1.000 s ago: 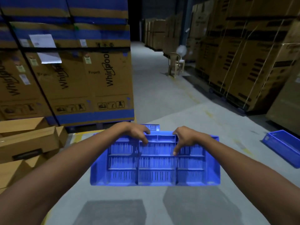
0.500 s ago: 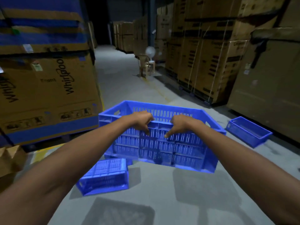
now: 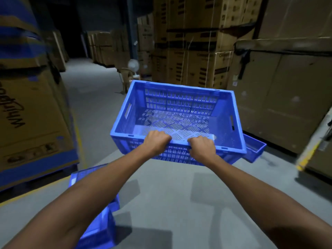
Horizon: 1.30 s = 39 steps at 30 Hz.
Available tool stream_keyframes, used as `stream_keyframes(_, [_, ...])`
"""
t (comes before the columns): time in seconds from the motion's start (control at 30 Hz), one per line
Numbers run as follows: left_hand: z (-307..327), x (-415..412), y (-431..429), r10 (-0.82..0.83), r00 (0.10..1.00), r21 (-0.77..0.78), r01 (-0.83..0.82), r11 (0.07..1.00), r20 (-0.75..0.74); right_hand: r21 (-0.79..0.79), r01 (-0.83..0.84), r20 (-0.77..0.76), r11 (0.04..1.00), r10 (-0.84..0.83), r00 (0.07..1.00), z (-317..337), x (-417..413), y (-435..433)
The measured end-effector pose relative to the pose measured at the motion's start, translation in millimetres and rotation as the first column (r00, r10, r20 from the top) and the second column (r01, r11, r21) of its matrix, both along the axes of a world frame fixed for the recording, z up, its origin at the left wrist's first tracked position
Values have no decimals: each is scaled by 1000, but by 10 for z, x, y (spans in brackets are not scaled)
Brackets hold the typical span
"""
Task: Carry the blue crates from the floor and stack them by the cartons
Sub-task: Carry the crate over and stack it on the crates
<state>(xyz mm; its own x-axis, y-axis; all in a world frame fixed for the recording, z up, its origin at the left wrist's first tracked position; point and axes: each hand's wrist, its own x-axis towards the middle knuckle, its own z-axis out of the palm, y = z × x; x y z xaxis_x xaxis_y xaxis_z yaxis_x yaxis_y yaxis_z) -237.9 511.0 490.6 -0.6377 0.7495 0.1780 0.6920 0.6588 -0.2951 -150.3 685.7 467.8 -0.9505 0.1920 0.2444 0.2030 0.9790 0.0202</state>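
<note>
I hold a large blue slotted crate [image 3: 179, 112] in the air in front of me, open side up and empty. My left hand [image 3: 156, 140] and my right hand [image 3: 201, 145] both grip its near rim, close together. A second blue crate [image 3: 100, 221] lies on the floor at lower left, partly hidden by my left forearm. A third blue crate [image 3: 254, 148] sits on the floor behind the held one, mostly covered by it. Tall brown cartons [image 3: 287, 97] stand just beyond on the right.
A stack of printed cartons [image 3: 30, 123] on a pallet rises at the left, with a yellow floor line [image 3: 79, 141] beside it. A plastic chair [image 3: 126, 76] and a fan [image 3: 133, 65] stand down the grey aisle. More stacked cartons [image 3: 194, 51] fill the back.
The view has swung to the right. The held crate has risen and tipped from side-on to open side up, nearer the right-hand cartons. Both hands kept their grip.
</note>
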Motion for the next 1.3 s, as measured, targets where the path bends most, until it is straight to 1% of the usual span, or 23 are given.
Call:
stream_keyframes(0.13, [134,-749,514,-50,998,1,50,999,-32,-13,47,-29,999,-48,998,71,-643,453])
stream_keyframes(0.2, [215,-1151,765,-84,996,-21,84,996,-22,-26,63,-35,998,-64,997,113,-1001,677])
stream_keyframes(0.3, [343,-1800,1141,-141,990,-60,141,988,10,-60,86,5,995,-85,996,216,-1551,1015])
stream_keyframes(0.47, [445,-2740,1783,-223,961,-127,245,961,166,-134,94,128,986,-77,989,328,-2301,1587])
stream_keyframes(0.67, [125,-3490,2664,-300,888,-114,357,927,348,-192,107,284,976,-50,958,101,-2977,2430])
stream_keyframes(0.77, [11,-3857,3205,-305,862,-122,382,916,404,-219,134,325,967,-58,944,-34,-3339,2963])
stream_keyframes(0.87, [-66,-4276,3840,-314,854,-145,403,904,416,-247,152,322,957,-67,944,-158,-3732,3570])
stream_keyframes(0.97, [-32,-4688,4549,-322,848,-175,424,888,422,-273,210,341,939,-110,934,-187,-4079,4268])
stream_keyframes(1.03, [65,-4926,5006,-321,839,-199,439,876,438,-390,256,396,885,-89,914,-160,-4282,4774])
stream_keyframes(1.07, [123,-5049,5226,-322,835,-205,446,871,446,-458,276,424,845,-65,903,-125,-4384,5013])
stream_keyframes(1.13, [205,-5283,5614,-328,823,-224,467,856,463,-542,291,484,788,9,875,-107,-4592,5424])
stream_keyframes(1.2, [249,-5543,5941,-324,817,-244,477,844,476,-563,279,503,778,54,863,-104,-4822,5704])
stream_keyframes(1.3, [226,-6005,6326,-313,811,-262,483,836,494,-541,263,457,799,17,889,-179,-5231,6023])
